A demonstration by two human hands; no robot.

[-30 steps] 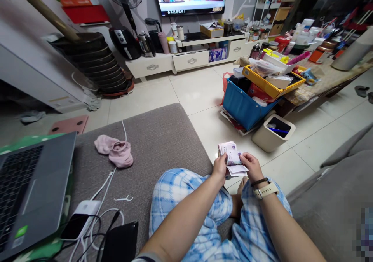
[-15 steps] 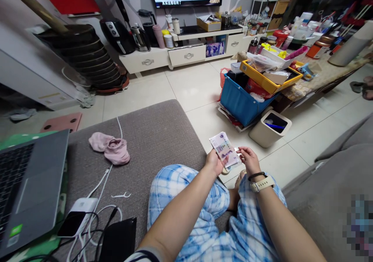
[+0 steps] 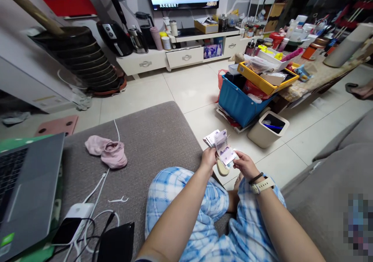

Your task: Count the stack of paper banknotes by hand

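Note:
My left hand (image 3: 209, 159) is closed round a small stack of banknotes (image 3: 210, 137), whose ends fan out beyond the fingers. A purple banknote (image 3: 223, 147), upright and slightly bent, stands apart from the stack. The fingers of my right hand (image 3: 244, 164) pinch its lower right edge. Both hands are above my knees, which are in blue and white checked trousers (image 3: 186, 199). A pale slipper (image 3: 223, 168) shows on the floor just below the notes.
Left on the grey couch seat (image 3: 157, 137) lie pink socks (image 3: 107, 151), a laptop (image 3: 32, 188), white cables, a dental floss pick (image 3: 119, 199) and a black wallet-like item (image 3: 116, 242). Ahead are a beige bin (image 3: 262, 135) and a blue box (image 3: 240, 104) beside a crowded table (image 3: 323, 71).
My right hand has closed on the purple note and drawn it away from the stack. The stack in my left hand has tilted and spread. The whole view has shifted slightly.

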